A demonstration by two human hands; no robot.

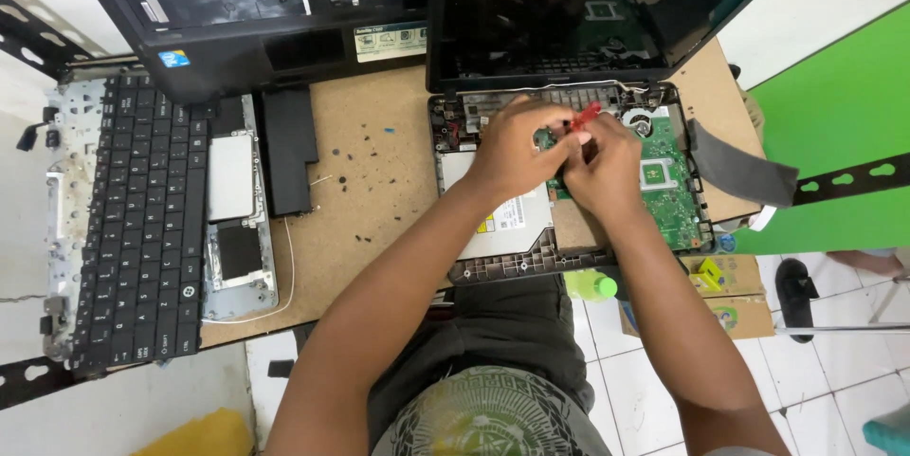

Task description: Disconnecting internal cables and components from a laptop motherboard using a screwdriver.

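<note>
At frame centre, a red screwdriver (pixel 585 117) is pinched by both hands (pixel 559 148) over the green board (pixel 669 186); a slip could scratch it.

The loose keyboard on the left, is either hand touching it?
No, both the left hand and right hand are over the opened laptop base, away from the keyboard.

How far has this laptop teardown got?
Done: keyboard and palm-rest cover lie removed; loose screws dot the board. In hand: left hand and right hand work a red-handled screwdriver on the open base. Left: green circuit board and silver drive remain inside.
</note>
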